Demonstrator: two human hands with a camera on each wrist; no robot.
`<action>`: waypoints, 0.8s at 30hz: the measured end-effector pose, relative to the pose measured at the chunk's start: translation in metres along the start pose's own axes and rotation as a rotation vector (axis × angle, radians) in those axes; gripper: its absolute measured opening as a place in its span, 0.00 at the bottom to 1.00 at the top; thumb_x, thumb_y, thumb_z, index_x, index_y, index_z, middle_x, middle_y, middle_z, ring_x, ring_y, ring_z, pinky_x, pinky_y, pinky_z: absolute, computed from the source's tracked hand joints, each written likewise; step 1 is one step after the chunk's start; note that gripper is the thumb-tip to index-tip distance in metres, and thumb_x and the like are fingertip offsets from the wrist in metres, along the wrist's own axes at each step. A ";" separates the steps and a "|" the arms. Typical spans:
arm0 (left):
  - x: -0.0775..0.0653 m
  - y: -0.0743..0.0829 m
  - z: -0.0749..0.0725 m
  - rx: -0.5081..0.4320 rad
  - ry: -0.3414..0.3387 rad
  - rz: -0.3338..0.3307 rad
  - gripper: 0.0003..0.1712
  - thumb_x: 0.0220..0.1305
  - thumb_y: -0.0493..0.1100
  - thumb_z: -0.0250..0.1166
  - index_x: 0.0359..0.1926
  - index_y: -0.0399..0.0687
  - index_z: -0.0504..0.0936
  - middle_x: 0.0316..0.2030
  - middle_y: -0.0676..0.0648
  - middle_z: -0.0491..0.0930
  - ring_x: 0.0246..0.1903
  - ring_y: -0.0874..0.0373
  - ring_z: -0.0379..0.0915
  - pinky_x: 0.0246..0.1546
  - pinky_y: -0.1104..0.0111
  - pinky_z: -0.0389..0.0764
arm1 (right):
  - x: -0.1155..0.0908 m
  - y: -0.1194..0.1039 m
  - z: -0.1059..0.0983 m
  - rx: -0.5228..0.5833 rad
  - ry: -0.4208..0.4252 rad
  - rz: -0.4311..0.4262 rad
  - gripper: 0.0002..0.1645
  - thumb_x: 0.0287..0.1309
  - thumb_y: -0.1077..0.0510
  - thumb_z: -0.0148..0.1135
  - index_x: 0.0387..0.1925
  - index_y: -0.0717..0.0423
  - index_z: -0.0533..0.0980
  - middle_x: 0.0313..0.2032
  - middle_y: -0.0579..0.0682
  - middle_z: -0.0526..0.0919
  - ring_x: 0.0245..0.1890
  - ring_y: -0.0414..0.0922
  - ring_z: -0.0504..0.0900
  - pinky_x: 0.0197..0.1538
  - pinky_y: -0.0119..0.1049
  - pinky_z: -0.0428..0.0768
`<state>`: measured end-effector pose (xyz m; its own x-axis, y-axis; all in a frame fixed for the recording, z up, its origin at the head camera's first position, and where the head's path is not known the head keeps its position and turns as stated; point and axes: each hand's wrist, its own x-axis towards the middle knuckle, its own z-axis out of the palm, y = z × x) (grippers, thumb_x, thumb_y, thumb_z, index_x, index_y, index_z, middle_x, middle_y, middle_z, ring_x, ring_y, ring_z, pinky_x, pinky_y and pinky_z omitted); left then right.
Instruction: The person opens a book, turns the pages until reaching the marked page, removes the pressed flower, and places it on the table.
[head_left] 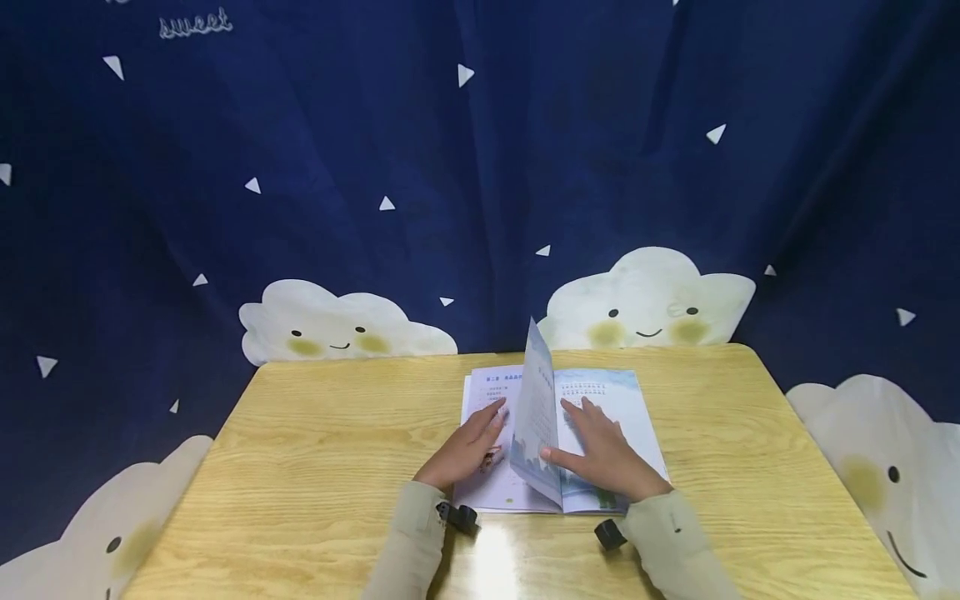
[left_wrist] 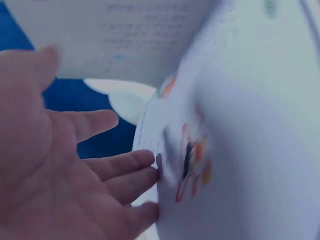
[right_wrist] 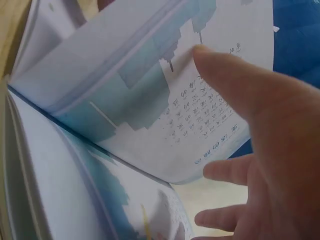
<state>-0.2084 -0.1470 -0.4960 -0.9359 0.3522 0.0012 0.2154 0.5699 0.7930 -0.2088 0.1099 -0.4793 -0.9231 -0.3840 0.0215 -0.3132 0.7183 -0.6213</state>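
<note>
An open book (head_left: 645,417) with printed text and coloured pictures lies on the wooden table. One page (head_left: 536,408) stands nearly upright from the spine, between the two hands. My left hand (head_left: 467,446) is over the left-hand page, fingers spread; in the left wrist view its fingertips (left_wrist: 145,159) reach the page's edge beside a small coloured drawing (left_wrist: 192,157). My right hand (head_left: 603,450) is over the right-hand page with its fingers extended. Its thumb (right_wrist: 220,65) touches the raised page (right_wrist: 145,95), which shows blue-green artwork and lines of text.
The light wooden table (head_left: 322,450) extends on both sides of the book. Behind it hangs a dark blue curtain (head_left: 337,167) with white triangles and smiling clouds (head_left: 645,292). Small black devices (head_left: 459,517) are on both wrists, at the cuffs of pale sleeves.
</note>
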 end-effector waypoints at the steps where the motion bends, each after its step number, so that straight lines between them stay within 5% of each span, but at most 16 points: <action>1: 0.000 0.000 -0.003 -0.050 0.018 -0.013 0.33 0.76 0.61 0.35 0.74 0.52 0.56 0.71 0.44 0.59 0.70 0.48 0.53 0.67 0.50 0.56 | 0.000 -0.001 0.001 0.001 0.000 -0.005 0.58 0.52 0.26 0.58 0.72 0.58 0.57 0.71 0.71 0.51 0.71 0.68 0.47 0.63 0.73 0.44; 7: -0.002 -0.007 -0.013 -0.187 0.096 -0.032 0.35 0.75 0.62 0.28 0.74 0.53 0.56 0.69 0.40 0.62 0.69 0.48 0.55 0.69 0.53 0.52 | -0.001 -0.004 0.009 -0.016 -0.031 -0.043 0.57 0.51 0.25 0.58 0.72 0.54 0.58 0.72 0.69 0.49 0.72 0.67 0.44 0.65 0.71 0.39; 13: 0.000 -0.012 -0.016 -0.208 0.123 -0.029 0.35 0.76 0.61 0.28 0.76 0.52 0.50 0.70 0.37 0.59 0.66 0.46 0.62 0.69 0.52 0.53 | -0.002 -0.009 0.013 -0.041 -0.069 -0.035 0.56 0.51 0.24 0.57 0.73 0.51 0.58 0.72 0.67 0.48 0.72 0.65 0.44 0.65 0.69 0.36; 24: 0.000 -0.010 -0.019 -0.200 0.198 -0.064 0.34 0.76 0.61 0.30 0.77 0.55 0.46 0.75 0.49 0.48 0.73 0.51 0.43 0.69 0.48 0.47 | 0.000 -0.006 0.024 -0.077 -0.116 -0.005 0.57 0.46 0.22 0.58 0.74 0.42 0.56 0.73 0.66 0.47 0.72 0.67 0.39 0.63 0.72 0.32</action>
<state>-0.2161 -0.1664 -0.4927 -0.9863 0.1570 0.0502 0.1129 0.4216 0.8997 -0.2014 0.0923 -0.4941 -0.8907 -0.4494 -0.0689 -0.3385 0.7566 -0.5594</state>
